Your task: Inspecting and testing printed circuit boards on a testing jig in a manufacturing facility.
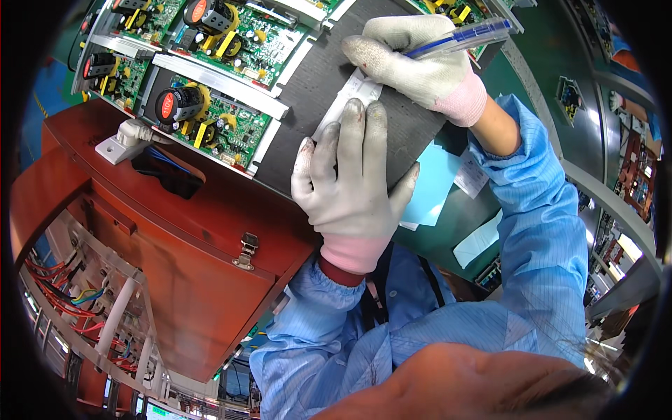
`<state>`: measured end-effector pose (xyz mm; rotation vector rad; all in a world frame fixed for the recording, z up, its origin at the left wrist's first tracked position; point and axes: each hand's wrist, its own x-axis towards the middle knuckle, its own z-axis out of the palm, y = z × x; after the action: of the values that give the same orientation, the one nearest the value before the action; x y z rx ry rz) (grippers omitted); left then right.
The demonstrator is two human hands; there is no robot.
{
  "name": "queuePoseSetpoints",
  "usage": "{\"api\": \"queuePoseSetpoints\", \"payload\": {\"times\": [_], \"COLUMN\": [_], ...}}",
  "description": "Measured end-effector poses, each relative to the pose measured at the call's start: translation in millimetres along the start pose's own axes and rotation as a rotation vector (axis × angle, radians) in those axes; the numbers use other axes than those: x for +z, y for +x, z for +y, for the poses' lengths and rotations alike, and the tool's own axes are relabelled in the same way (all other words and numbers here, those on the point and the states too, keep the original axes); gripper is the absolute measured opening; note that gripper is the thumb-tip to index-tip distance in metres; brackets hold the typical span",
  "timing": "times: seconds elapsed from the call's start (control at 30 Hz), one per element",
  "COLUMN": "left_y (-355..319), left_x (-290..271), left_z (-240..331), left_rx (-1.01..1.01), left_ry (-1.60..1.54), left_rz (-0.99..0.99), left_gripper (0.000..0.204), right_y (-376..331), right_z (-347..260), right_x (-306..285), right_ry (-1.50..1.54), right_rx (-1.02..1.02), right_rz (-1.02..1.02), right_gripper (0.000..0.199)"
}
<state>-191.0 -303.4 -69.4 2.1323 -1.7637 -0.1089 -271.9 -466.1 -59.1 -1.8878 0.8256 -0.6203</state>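
Both my hands wear pale grey work gloves with pink cuffs. In my right hand [413, 63] a clear pen with blue ink [465, 36] is gripped, its upper end pointing right. The pen's tip is hidden behind the glove. Under it lies a narrow strip of white paper [360, 85] on a dark grey board [413, 126]. My left hand [350, 164] lies flat with fingers extended, its fingertips pressing on the paper strip. To the left of my hands sit green circuit boards [238, 133] with large black capacitors [176, 105], held in metal channel frames [217, 85].
A red-brown cabinet [168, 259] with a metal latch [246, 250] stands at the lower left, a white plug [126, 143] on its top. Light-blue sheets [430, 185] lie on the green surface right of the board. A curved grey rail [616, 203] runs at the right.
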Motion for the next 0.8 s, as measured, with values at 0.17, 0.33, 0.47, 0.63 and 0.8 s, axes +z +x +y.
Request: {"api": "queuePoseSetpoints", "payload": {"times": [0.17,0.33,0.47,0.63,0.8], "left_y": [-0.9,-1.2,-1.4,-0.3,-0.1], "left_x": [1.8,2.2,1.8,0.6,-1.7], "left_z": [-0.4,-0.8,-1.3,0.3,0.2], "left_rx": [-0.004,0.000,-0.005,-0.011,-0.003], "left_ry": [-0.023,-0.028,-0.027,-0.032,0.014], "left_rz": [0.022,0.025,0.019,0.014,-0.004], "left_gripper": [0.080,0.080,0.080,0.080,0.074], "right_y": [-0.1,-0.3,-0.7,-1.7,-1.9], "right_z": [0.4,1.7,2.0,0.9,0.5], "right_x": [-0.1,-0.8,-0.4,-3.4,-2.3], "right_ry": [-0.020,-0.029,-0.020,-0.006,0.081], "right_rx": [-0.003,-0.021,-0.004,0.011,0.051], "right_rz": [-0.011,-0.031,-0.030,-0.015,0.066], "right_gripper": [0.026,0.026,0.026,0.026,0.026]}}
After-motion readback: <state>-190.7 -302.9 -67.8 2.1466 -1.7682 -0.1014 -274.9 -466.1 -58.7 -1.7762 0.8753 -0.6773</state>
